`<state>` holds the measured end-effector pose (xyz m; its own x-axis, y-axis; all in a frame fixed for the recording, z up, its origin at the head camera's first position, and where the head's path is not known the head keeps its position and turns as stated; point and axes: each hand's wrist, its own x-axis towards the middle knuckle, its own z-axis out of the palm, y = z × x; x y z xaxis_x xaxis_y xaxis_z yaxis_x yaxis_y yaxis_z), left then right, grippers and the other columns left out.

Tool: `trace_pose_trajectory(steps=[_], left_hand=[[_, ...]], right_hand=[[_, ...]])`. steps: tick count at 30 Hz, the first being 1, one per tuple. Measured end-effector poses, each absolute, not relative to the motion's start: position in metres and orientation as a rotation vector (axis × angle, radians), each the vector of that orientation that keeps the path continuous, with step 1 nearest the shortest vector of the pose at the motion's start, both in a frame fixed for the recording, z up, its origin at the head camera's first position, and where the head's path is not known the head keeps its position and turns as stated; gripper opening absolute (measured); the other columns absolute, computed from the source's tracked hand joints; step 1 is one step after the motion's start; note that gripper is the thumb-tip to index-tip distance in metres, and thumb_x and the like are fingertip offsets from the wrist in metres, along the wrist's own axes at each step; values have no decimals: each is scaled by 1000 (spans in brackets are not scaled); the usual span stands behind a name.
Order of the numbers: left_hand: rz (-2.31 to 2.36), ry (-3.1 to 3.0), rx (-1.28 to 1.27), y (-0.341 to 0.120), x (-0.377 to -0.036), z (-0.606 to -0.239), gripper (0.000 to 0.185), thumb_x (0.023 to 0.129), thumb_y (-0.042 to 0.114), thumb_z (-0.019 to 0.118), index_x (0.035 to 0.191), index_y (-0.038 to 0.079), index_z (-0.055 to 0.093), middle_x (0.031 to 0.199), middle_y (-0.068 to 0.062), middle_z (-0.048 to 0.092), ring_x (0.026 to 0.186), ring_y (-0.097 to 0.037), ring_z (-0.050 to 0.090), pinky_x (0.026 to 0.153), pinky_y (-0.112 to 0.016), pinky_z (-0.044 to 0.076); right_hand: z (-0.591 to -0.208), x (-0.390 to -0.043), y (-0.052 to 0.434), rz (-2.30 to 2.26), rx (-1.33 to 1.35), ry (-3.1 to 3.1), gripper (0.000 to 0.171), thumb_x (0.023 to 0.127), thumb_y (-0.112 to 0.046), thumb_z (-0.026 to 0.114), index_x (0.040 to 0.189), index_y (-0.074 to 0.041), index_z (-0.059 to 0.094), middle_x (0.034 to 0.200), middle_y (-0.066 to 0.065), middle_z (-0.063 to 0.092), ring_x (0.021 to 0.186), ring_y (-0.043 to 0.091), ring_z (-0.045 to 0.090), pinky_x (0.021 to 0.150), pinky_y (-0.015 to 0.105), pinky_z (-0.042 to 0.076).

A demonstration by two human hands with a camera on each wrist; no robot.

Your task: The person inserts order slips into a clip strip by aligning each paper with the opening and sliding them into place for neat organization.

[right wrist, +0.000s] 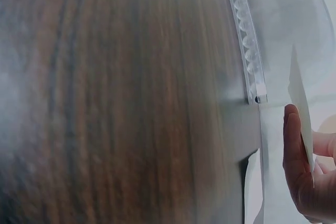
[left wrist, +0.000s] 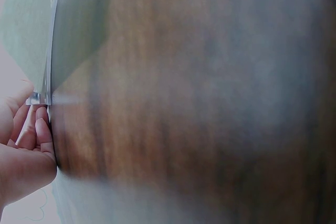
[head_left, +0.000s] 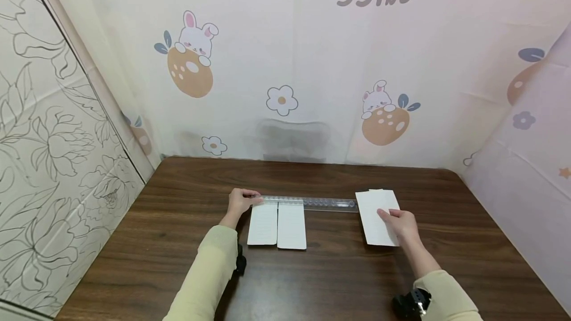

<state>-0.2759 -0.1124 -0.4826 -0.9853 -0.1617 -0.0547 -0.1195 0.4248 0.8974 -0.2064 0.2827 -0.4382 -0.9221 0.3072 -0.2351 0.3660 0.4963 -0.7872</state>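
A clear strip with a row of round beads [head_left: 330, 204] lies across the middle of the table. My left hand [head_left: 237, 207] pinches its left end between thumb and fingers, also visible at the edge of the left wrist view. Two white paper slips, a left one [head_left: 262, 227] and a right one [head_left: 292, 227], lie side by side with their top edges at the strip. At the strip's right end, my right hand [head_left: 405, 227] pinches a white slip [right wrist: 300, 103], thumb on the near face and fingers behind. Another white slip [right wrist: 253, 192] lies on the table below it.
The brown wooden table [head_left: 178, 261] ends at a patterned curtain [head_left: 285, 38] at the back. A flower-print panel [head_left: 53, 137] stands along the left side. Black wrist cameras sit under both sleeves.
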Motion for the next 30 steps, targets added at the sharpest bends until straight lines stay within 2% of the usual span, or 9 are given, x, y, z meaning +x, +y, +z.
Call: trace_pose_trajectory(steps=[16,19,21,25,30], left_hand=[[-1645,-2615,265,-113,-278,-484,17,68,15,77,80,4,73,87,-8,67,81,-21,58,69,-33,48],[-1636,-2619,260,-113,-278,-484,17,68,15,77,80,4,72,87,-9,67,80,-21,58,68,-32,47],[-1633,-2619,260,-113,-278,-484,17,68,15,77,80,4,72,87,-9,67,80,-20,57,68,-32,47],[-1635,-2618,257,-113,-278,-484,16,69,14,77,80,4,72,87,-9,67,81,-21,58,69,-33,48],[-1643,-2617,260,-113,-277,-484,16,69,14,77,80,3,72,87,-9,67,80,-21,58,68,-32,48]], right_hand=[[-446,-202,270,-1385,573,2576,72,83,-39,60,120,19,40,122,36,36,109,43,38,91,49,30],[-449,-202,268,-1424,581,2560,70,82,-35,62,118,20,40,119,36,39,103,40,42,86,45,36],[-451,-202,267,-1463,582,2543,68,81,-32,63,117,21,41,115,35,42,96,36,46,78,38,42],[-456,-202,268,-1520,593,2500,67,80,-30,64,116,22,41,110,34,45,86,29,50,65,28,44],[-460,-202,268,-1532,602,2452,71,79,-31,65,118,22,38,115,35,40,94,34,46,74,34,43]])
